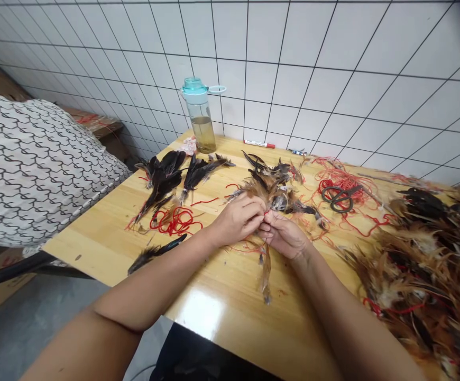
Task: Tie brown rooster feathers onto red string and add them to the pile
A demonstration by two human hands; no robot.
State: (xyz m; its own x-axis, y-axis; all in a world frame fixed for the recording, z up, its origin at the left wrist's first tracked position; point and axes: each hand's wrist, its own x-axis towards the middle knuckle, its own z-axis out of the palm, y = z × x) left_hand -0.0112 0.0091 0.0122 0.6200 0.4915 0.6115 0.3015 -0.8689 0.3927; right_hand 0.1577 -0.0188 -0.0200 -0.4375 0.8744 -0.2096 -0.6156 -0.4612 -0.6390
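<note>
My left hand (238, 218) and my right hand (284, 234) meet at the middle of a wooden table (222, 307), fingers pinched together round a small bunch of brown feathers (265, 272) that hangs down toward me. A bit of red thread (266, 212) shows between the fingertips. Just beyond my hands lies a loose heap of brown and dark feathers (272, 185).
Dark feather bundles (162, 177) and coiled red thread (174, 221) lie to the left. Black scissors (339, 196) rest on red thread at right, beside a big feather pile (424, 264). A water bottle (200, 114) and a red marker (259, 143) stand by the tiled wall. A patterned cushion (35, 169) is left.
</note>
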